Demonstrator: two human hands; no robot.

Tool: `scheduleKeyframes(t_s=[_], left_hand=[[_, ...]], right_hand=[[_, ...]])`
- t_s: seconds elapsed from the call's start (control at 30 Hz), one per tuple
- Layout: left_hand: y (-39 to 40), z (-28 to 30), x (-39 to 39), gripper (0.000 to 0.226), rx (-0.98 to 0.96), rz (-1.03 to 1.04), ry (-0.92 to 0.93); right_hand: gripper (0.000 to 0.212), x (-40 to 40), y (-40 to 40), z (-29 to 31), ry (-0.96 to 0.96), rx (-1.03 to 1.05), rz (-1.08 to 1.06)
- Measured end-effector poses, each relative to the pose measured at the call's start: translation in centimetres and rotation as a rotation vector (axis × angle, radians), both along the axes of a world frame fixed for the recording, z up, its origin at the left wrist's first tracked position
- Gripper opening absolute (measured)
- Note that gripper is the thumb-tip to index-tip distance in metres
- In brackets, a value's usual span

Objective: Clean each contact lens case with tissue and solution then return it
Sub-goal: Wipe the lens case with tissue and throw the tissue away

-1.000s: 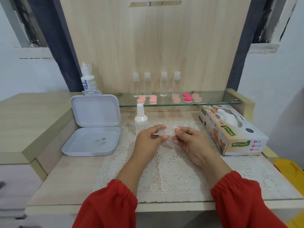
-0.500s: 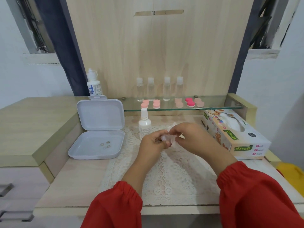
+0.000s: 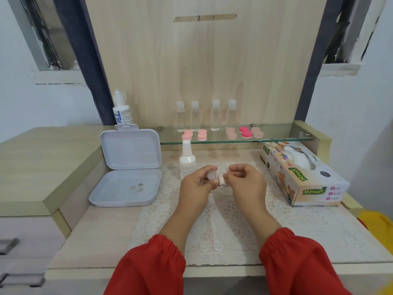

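The left hand [image 3: 196,184] has its fingers [image 3: 209,169] curled around a translucent lens case [image 3: 212,175]. The right hand [image 3: 246,184] pinches a wad of tissue [image 3: 222,180] against it, above the lace mat [image 3: 217,226] on the worktop [image 3: 102,237].

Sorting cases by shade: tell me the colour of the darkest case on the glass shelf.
Hot pink case, head view.

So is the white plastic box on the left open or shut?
Open: the white plastic box has its lid standing upright behind the tray, with small lenses inside.
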State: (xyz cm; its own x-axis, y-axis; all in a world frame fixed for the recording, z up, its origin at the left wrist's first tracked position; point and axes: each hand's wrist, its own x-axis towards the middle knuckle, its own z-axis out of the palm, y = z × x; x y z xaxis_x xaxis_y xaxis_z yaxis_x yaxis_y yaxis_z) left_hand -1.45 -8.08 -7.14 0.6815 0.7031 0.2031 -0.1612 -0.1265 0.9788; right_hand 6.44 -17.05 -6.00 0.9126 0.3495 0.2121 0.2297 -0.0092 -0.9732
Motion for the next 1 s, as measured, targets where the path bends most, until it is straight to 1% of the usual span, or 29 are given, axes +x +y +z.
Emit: scheduleKeyframes(t_s=[0.03,0.07,0.13,0.17,0.23,0.3,0.37,0.43,0.5,0.53,0.6,0.67,0.7,0.77,0.83,0.87,0.9,1.0], left_hand=[[0.0,0.0,0.0,0.033,-0.007,0.002,-0.001],[0.0,0.0,0.0,0.032,-0.021,0.005,-0.008],[0.1,0.1,0.1,0.031,-0.06,0.019,-0.022],[0.2,0.1,0.1,0.03,-0.079,0.025,-0.026],[0.3,0.1,0.0,0.031,-0.099,0.025,-0.028],[0.4,0.0,0.0,0.032,-0.095,0.02,-0.02],[0.5,-0.1,0.0,0.03,-0.11,0.008,-0.028],[0.5,-0.1,-0.1,0.025,-0.118,-0.017,-0.025],[0.4,-0.2,-0.1,0.025,-0.096,-0.048,-0.007],[0.4,-0.2,-0.1,0.025,-0.088,-0.066,-0.005],[0.4,-0.2,-0.2,0.024,-0.084,-0.09,-0.004],[0.3,-0.2,-0.2,0.024,-0.082,-0.107,0.005],[0.3,-0.2,-0.3,0.023,-0.082,-0.112,0.013],[0.5,-0.2,-0.3,0.024,-0.103,-0.105,0.027],[0.7,-0.3,-0.3,0.026,-0.118,-0.073,0.05],[0.8,-0.4,-0.2,0.027,-0.094,-0.054,0.071],[0.8,-0.5,-0.2,0.026,-0.03,-0.032,0.11],[0.4,-0.8,0.0,0.029,0.28,0.013,0.293]], right_hand=[[0.022,0.0,-0.1,-0.2,0.029,0.062,0.002],[0.023,0.0,-0.2,-0.3,0.013,0.106,0.005],[0.023,0.0,-0.6,-0.4,-0.122,0.101,0.044],[0.022,-0.1,-0.9,-0.6,-0.218,0.042,0.08],[0.022,0.0,-1.0,-1.1,-0.423,-0.163,0.131],[0.026,0.2,-0.8,-1.4,-0.583,-0.332,0.11],[0.027,0.1,-0.5,-1.2,-0.716,-0.401,0.077],[0.027,-0.1,-0.5,-1.0,-0.78,-0.432,0.073],[0.023,-0.1,-0.9,-0.9,-0.7,-0.419,0.114],[0.019,0.1,-1.0,-0.9,-0.61,-0.382,0.145],[0.018,0.4,-1.3,-0.9,-0.364,-0.265,0.196],[0.025,0.7,-1.3,-1.0,-0.117,-0.135,0.254],[0.027,0.8,-1.3,-1.0,-0.034,-0.082,0.281],[0.027,1.0,-1.1,-0.8,0.079,0.023,0.302],[0.027,1.4,-1.2,-0.6,0.168,0.164,0.278],[0.026,1.6,-1.4,-0.6,0.201,0.226,0.246],[0.025,1.9,-1.5,-0.6,0.233,0.281,0.206],[0.026,2.7,-1.7,-0.6,0.352,0.433,0.109]])
